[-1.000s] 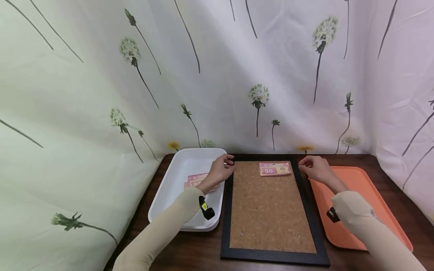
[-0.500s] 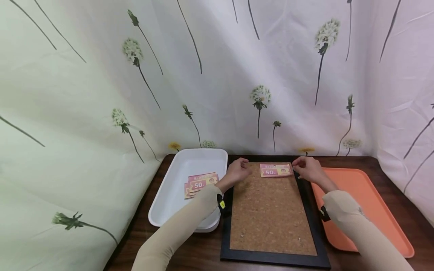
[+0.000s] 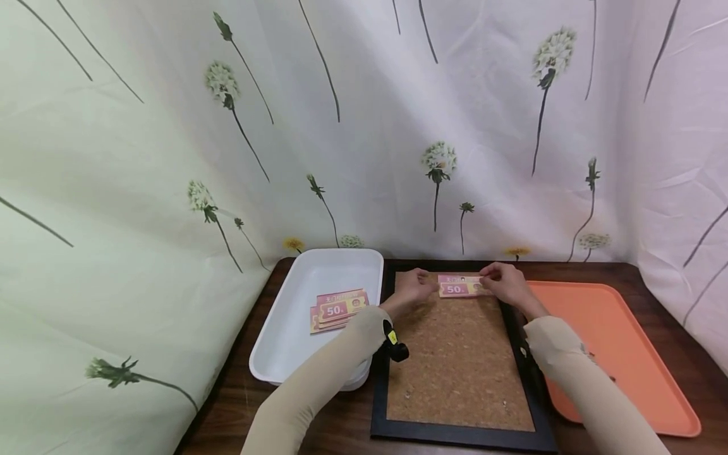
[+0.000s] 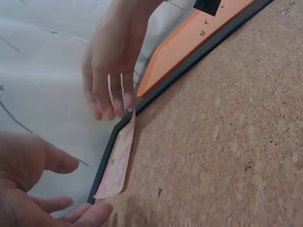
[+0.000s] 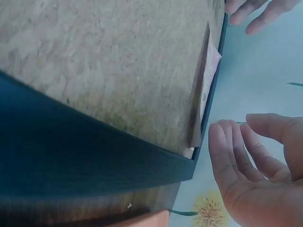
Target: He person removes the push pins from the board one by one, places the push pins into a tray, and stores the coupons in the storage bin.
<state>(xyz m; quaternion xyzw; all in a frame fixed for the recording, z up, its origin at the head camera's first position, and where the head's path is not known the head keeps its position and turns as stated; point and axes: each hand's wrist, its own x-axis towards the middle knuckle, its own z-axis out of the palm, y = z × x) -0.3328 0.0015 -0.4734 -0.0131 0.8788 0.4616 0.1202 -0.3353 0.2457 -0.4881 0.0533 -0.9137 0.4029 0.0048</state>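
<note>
A pink and yellow paper coupon (image 3: 454, 289) lies along the top of a cork board (image 3: 455, 360), with a small pin (image 3: 462, 279) at its upper middle. Its right end curls up from the cork in the left wrist view. At the coupon's left end is my left hand (image 3: 415, 289), thumb and fingers apart. My right hand (image 3: 506, 285) is over the coupon's right end. In the right wrist view its thumb and forefinger come together on a thin, dark, pin-like thing (image 5: 240, 122), too small to make out well.
Left of the board stands a white tray (image 3: 284, 316) with several more coupons (image 3: 338, 308). An orange tray (image 3: 620, 341) with a few small pins (image 4: 202, 33) lies to the right. Two pins sit low on the cork. A flowered curtain (image 3: 364, 126) hangs behind.
My left hand has moved right, from the white tray's edge to the coupon's left end. My right hand has come left from beside the frame to over the coupon's right end.
</note>
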